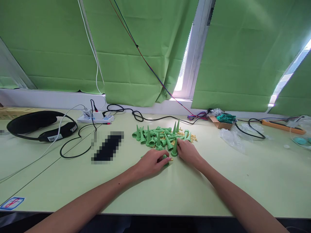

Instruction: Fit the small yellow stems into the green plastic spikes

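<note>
A heap of green plastic cones (pixel 148 137) with round flanged bases lies on the table before me, some upright and some on their sides. My left hand (pixel 155 160) is at the near edge of the heap, its fingers curled round one green cone (pixel 166 164). A small yellow piece (pixel 171 159) sticks out by its fingertips. My right hand (pixel 188 150) is at the heap's right side with fingers closed, partly hidden behind an upright green cone (pixel 174 150). What those fingers pinch, if anything, is hidden. Small yellow pegs (pixel 193 138) lie scattered behind it.
A black neckband-like device (pixel 43 126) and a white power strip (pixel 97 119) lie to the left, near a pixelated dark object (pixel 109 147). Black cable (pixel 155 119) runs along the back. A small cardboard box (pixel 220 123) and clear plastic bags (pixel 233 139) are at right.
</note>
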Demonstrator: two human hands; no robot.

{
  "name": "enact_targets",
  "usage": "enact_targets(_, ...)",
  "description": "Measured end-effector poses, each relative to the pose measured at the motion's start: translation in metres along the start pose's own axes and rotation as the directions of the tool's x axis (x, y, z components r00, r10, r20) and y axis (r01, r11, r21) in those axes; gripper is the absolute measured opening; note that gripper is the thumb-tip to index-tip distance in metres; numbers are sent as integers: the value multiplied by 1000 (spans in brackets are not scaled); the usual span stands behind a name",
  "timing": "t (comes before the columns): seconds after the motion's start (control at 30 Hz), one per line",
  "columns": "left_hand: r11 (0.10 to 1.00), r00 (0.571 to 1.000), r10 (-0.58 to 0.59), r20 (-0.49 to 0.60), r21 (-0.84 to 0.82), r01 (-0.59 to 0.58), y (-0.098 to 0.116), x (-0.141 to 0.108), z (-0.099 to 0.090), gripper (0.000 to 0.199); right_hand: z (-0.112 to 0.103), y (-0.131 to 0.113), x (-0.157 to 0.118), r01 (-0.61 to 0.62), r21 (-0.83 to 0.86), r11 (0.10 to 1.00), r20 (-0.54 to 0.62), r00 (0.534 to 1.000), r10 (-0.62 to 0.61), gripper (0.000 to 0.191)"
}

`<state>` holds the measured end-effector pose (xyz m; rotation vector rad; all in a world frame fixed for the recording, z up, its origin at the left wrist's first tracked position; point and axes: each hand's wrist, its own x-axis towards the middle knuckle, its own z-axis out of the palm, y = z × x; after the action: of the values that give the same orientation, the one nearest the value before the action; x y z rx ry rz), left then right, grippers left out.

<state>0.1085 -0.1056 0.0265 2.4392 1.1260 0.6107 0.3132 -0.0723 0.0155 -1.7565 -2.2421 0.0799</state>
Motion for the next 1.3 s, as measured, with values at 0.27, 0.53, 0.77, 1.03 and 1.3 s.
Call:
enact_targets(0.27, 1000, 1000, -3, 1, -3, 3, 1, -1, -1, 34, -3, 0, 0, 1, -28, 1000, 53, 999, 0, 11)
enact_targets(0.53, 1000, 1000, 8, -1, -5, -8, 0, 1, 0, 35, -3, 1, 0, -12, -19, 1000, 70, 997, 14, 5)
enact_targets(0.77, 1000, 1000, 4, 1, -5, -4, 1, 0, 0, 36, -4, 1, -1, -2, 30, 1000, 46, 999, 0, 7)
enact_targets(1.03, 1000, 1000, 4, -1, -4, -4, 2, -1, -1, 34, -3, 4, 2, 0, 163, 987, -78, 997, 13, 12)
enact_targets(1.3, 999, 998, -20, -59, -31, 18, -1, 0, 2, 34, -16, -8, -5, 196, 445, 874, -513, 856, 69, 24)
